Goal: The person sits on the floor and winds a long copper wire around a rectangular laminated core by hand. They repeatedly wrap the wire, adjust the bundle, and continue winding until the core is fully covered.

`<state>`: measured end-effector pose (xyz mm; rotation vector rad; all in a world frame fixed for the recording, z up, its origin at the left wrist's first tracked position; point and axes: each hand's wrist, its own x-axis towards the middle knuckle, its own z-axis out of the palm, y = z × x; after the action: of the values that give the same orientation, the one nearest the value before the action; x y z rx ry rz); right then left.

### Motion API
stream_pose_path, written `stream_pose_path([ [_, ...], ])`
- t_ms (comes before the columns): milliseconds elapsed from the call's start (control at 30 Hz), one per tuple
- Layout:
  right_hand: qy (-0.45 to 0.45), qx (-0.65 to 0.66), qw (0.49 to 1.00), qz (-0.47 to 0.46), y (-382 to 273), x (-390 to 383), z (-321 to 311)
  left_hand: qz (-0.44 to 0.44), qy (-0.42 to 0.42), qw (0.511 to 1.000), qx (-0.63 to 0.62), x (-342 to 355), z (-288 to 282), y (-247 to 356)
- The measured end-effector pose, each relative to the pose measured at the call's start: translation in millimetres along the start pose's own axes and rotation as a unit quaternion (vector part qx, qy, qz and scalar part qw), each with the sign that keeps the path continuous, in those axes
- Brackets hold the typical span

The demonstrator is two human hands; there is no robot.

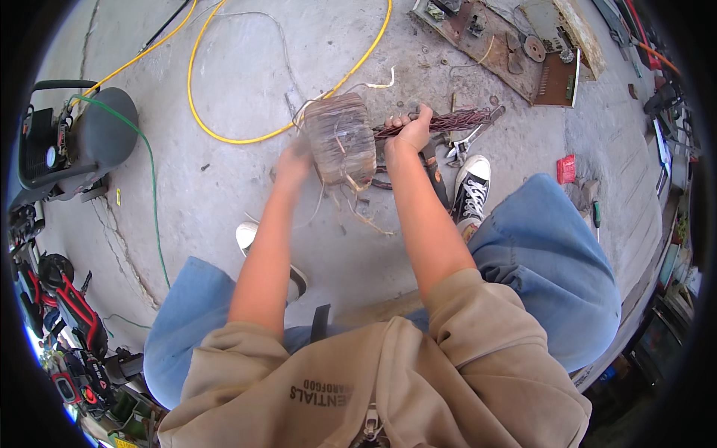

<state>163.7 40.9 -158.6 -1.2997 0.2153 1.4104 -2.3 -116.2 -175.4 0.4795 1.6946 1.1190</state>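
Note:
A weathered, brownish layered block (340,138), with loose wires hanging from it, is raised between my hands. My left hand (293,163) is at its left side, smeared by motion, so its grip is unclear. Just right of the block, my right hand (407,133) is closed around a long bundle of dark reddish wire (459,119). Below that hand lie a tool with black and orange handles (433,172) and shiny metal pliers or a wrench (461,146), partly hidden by the bundle and my arm.
A compressor (112,131) with a green hose is at left, above red-black tools (71,306). A yellow hose (194,82) loops across the concrete floor. Dismantled metal panels (508,52) lie top right, a red packet (565,169) and screwdriver (596,214) at right. My sneakers (473,190) flank the work.

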Motion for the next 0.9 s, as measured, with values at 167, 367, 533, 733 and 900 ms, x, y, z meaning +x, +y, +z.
stream_pose_path([
  [167,-0.086,-0.042,0.993,0.076,22,-10,-9,-0.044,-0.036,0.995,-0.078,6,1,-16],
  [367,-0.190,-0.056,0.968,0.157,-16,3,-20,-0.066,0.042,0.988,-0.131,4,1,-14],
  [533,-0.136,-0.207,0.963,0.109,-69,31,-27,-0.019,0.061,0.995,-0.074,10,-18,-7],
  [733,-0.135,-0.284,0.926,0.211,2,13,-60,-0.025,0.248,0.951,-0.184,2,-34,43],
  [900,-0.134,-0.288,0.928,0.197,4,-14,-31,-0.056,0.257,0.900,-0.349,-6,-28,-3],
])
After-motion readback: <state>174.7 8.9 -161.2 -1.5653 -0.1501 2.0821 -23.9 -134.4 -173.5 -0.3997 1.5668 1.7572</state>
